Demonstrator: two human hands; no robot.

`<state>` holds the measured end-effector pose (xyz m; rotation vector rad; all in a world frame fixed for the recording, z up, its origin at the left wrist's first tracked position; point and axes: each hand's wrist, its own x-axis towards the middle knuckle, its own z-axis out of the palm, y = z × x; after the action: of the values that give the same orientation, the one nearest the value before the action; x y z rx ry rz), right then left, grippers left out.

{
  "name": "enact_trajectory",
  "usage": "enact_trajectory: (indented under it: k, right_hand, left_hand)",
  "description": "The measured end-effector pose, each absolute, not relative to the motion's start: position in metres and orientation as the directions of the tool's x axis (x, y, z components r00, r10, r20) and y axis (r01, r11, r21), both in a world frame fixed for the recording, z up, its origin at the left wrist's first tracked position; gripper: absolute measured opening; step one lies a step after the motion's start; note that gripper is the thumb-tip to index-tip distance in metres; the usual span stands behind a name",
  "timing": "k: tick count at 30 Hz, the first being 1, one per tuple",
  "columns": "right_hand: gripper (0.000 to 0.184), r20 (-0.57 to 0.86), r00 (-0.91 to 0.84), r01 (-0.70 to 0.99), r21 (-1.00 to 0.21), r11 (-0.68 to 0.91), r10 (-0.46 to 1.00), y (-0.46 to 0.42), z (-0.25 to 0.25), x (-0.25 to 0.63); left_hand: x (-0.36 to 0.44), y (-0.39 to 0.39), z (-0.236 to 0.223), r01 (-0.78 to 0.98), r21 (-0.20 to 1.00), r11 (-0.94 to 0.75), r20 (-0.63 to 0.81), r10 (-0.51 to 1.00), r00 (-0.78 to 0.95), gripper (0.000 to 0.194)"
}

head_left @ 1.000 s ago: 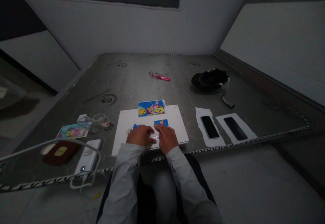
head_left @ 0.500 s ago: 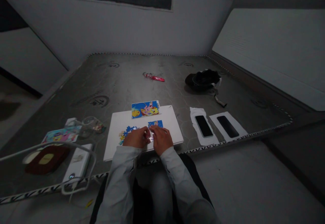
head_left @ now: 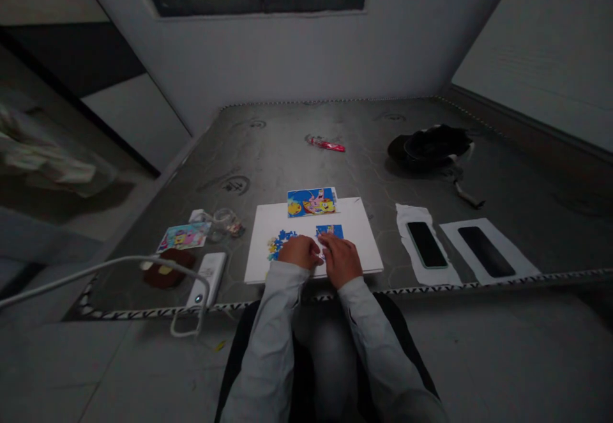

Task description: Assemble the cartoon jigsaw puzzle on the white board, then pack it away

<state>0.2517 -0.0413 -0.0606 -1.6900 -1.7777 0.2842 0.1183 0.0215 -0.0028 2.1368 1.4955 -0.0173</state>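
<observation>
Small pale puzzle piece [head_left: 320, 257] at the meeting point of the 2 hands, on the inner side of the left hand [head_left: 301, 252] and of the right hand [head_left: 341, 259], about equally near both. Far too small and too covered for any long axis or pointing direction to show. Both hands narrow, fingers drawn in and low over the lower part of the white board [head_left: 357, 218]. Left hand angled inward to its right, right hand angled inward to its left, fingertips almost meeting. Any grip on the piece by either hand: impossible to tell from this view.

Just ahead of the right hand, a small assembled puzzle section [head_left: 329, 231], its long axis running left to right across the board. Just ahead of the left hand and toward its outer side, a loose cluster of blue puzzle pieces [head_left: 279, 245], with no clear long axis. Farther ahead of both hands, a cartoon picture card [head_left: 311, 202] across the far edge of the board, long axis left to right. Out past the left hand, a second cartoon card [head_left: 184, 237], a clear glass jar [head_left: 223, 223] and a white power bank [head_left: 209, 276]. Out past the right hand, a black smartphone [head_left: 426, 245] on white paper, and beyond it a second black smartphone [head_left: 485, 252].
</observation>
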Motion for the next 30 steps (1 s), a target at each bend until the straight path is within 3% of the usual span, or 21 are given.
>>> enact_trajectory:
  k: [9, 16, 22, 30]
  right_hand:
    - [0.037, 0.337, 0.035, 0.822, -0.545, 0.165, 0.941, -0.04, -0.064, 0.253]
    - [0.036, 0.357, 0.031, 0.834, -0.524, 0.173, 0.933, -0.04, -0.064, 0.253]
    - [0.037, 0.356, 0.038, 0.83, -0.532, 0.169, 0.934, -0.039, -0.064, 0.253]
    - [0.036, 0.357, 0.041, 0.835, -0.525, 0.164, 0.933, -0.04, -0.063, 0.253]
  left_hand:
    - [0.119, 0.017, -0.002, 0.85, 0.468, -0.242, -0.267, 0.878, 0.398, 0.027]
    - [0.122, 0.016, 0.002, 0.865, 0.434, -0.252, -0.283, 0.874, 0.396, 0.018]
    - [0.117, 0.015, 0.007, 0.84, 0.48, -0.254, -0.269, 0.868, 0.417, 0.014]
    - [0.075, 0.027, 0.016, 0.913, 0.406, -0.029, -0.189, 0.975, 0.115, 0.018]
